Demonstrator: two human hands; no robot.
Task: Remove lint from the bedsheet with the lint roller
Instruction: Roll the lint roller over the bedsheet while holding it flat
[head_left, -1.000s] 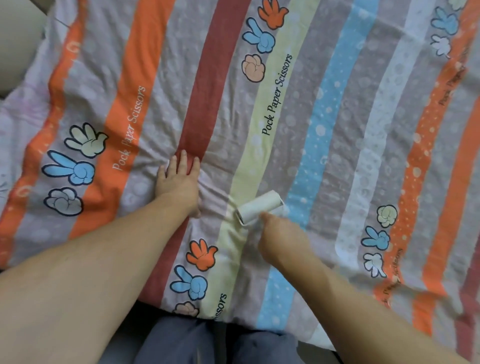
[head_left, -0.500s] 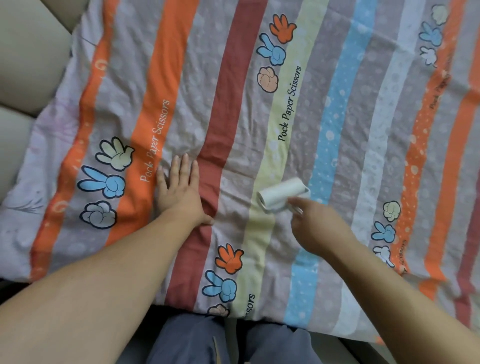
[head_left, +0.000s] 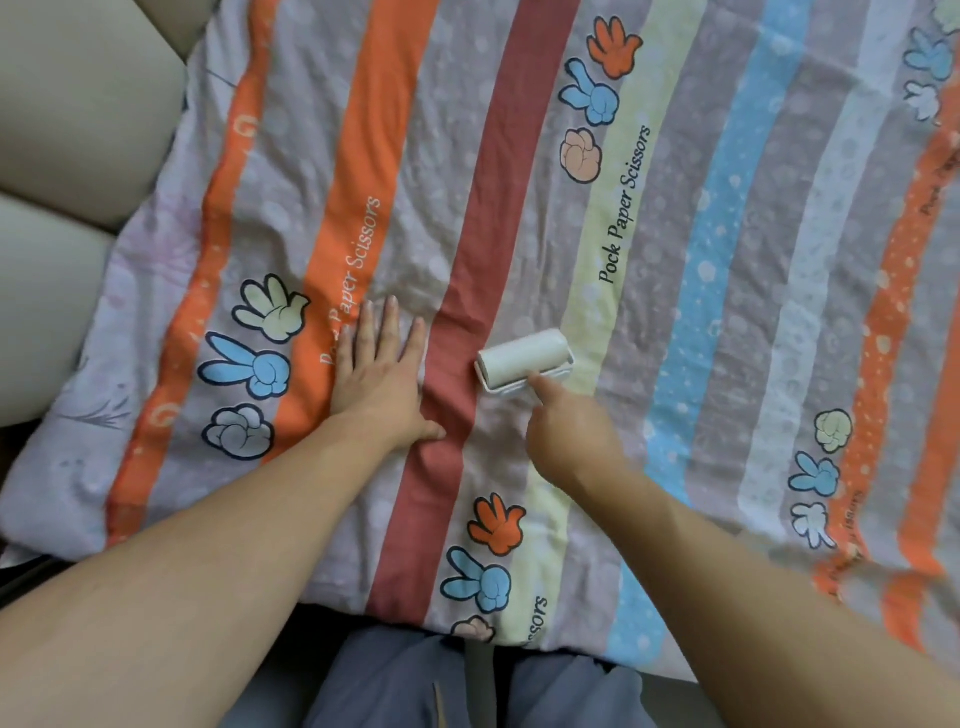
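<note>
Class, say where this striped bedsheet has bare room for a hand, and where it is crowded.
Free: striped bedsheet beyond the left hand, beside the beige cushions; right of the white lint roller, across light blue stripe. Crowded: dark red stripe between left hand and roller, which the right hand holds.

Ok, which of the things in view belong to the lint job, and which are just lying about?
In the job:
lint roller, resting on the sheet
striped bedsheet
right hand, holding the roller
left hand, pressed flat on the sheet

Just there:
beige cushions, upper left
grey-blue trousers, bottom edge
</note>
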